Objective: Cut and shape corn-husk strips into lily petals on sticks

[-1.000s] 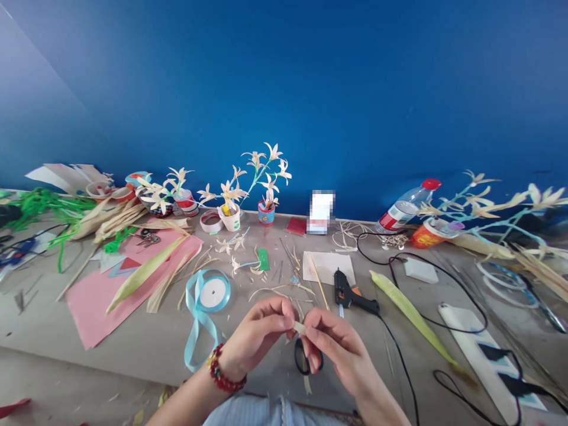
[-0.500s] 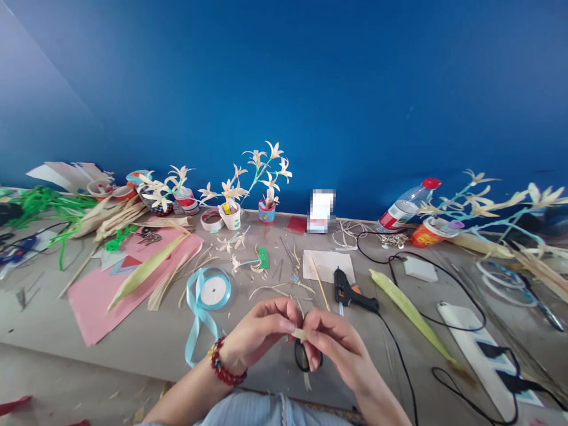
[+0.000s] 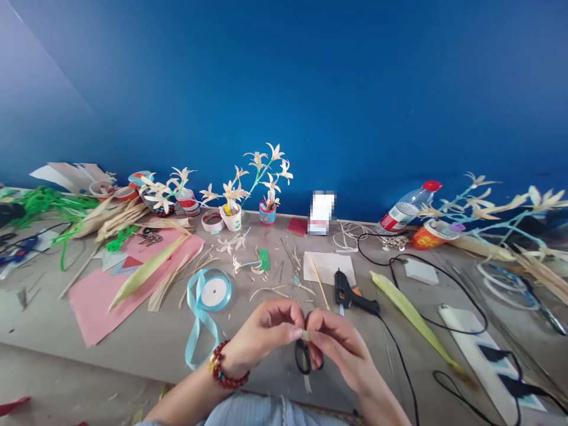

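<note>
Between my two hands is a small pale strip (image 3: 305,335), which looks like corn husk. My left hand (image 3: 270,328), with a red bead bracelet (image 3: 224,364) on its wrist, pinches one end between thumb and finger. The other end is pinched by my right hand (image 3: 339,343). Black-handled scissors (image 3: 303,358) show just below the fingers; whether the right fingers hold a handle loop I cannot tell. Left of my hands lies a spool of light blue ribbon (image 3: 216,290). Beyond my right hand rests a black glue gun (image 3: 352,293).
Pale husk flowers on blue stems (image 3: 266,165) stand in cups along the wall. A green husk (image 3: 412,313) and a power strip (image 3: 479,361) lie to the right, with black cables. Pink paper (image 3: 93,313) is at left. A plastic bottle (image 3: 402,210) stands at the back.
Both hands have drawn slightly closer together, and less of the pale strip shows between them. Everything on the table stays where it was.
</note>
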Demonstrator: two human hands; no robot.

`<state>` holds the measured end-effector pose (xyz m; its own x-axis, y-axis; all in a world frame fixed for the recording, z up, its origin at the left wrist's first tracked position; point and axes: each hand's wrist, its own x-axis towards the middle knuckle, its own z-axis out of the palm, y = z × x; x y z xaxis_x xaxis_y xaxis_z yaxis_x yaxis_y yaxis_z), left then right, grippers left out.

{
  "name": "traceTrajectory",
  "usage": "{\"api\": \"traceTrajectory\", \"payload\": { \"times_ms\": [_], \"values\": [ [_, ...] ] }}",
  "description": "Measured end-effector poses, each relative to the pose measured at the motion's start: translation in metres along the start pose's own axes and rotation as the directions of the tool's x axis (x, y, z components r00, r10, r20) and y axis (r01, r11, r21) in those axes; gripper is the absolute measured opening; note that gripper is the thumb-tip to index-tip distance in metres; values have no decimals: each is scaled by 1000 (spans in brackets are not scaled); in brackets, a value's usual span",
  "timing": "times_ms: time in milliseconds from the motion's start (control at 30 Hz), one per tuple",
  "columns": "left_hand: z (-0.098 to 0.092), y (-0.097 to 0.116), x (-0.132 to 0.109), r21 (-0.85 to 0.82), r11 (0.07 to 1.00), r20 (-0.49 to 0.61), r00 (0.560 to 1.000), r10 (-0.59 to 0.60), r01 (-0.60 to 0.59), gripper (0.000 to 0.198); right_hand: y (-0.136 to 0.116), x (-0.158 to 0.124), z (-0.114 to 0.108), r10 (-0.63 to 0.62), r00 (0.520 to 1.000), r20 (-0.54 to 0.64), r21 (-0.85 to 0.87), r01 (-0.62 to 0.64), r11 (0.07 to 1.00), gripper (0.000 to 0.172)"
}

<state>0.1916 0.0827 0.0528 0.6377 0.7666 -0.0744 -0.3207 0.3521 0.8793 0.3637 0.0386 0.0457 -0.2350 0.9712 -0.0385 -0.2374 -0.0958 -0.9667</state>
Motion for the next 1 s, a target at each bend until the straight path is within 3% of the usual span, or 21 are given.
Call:
{"api": "traceTrajectory", "payload": {
  "times_ms": [133, 200, 333, 433, 533, 600, 800, 1000],
  "values": [
    [1, -7, 5, -262, 963, 57, 997, -57, 70, 22, 16, -1, -3, -30, 1000, -1, 303, 29, 953, 31],
    [1, -6, 6, -326, 945, 38, 999, -20, 31, 18, 19, -1, -4, -45, 999, -31, 353, 53, 934, 31],
    [3, -2, 4, -164, 983, 3, 997, 83, -81, 18, 8, 0, -4, -52, 997, -49, 191, 61, 980, 29],
    [6, -1, 2, -90, 995, 60, 997, 44, -39, 22, -3, 0, -2, -66, 996, -65, -6, 66, 998, 31],
    [8, -6, 1, -116, 993, 69, 997, 28, -20, 24, -6, -1, 0, -91, 995, -50, -154, 82, 985, 35],
    [7, -11, 2, -165, 986, 55, 998, 17, -7, 23, -2, -1, 1, -78, 997, -21, -120, 75, 990, 36],
    [-1, -13, 6, -389, 921, 24, 1000, -5, 14, 20, 11, 1, 3, -42, 999, -15, 209, 45, 977, 34],
    [-7, -8, 1, -191, 981, -13, 1000, 29, -31, 20, -1, 5, 4, -10, 1000, -23, 101, 12, 995, 36]
  ]
}}
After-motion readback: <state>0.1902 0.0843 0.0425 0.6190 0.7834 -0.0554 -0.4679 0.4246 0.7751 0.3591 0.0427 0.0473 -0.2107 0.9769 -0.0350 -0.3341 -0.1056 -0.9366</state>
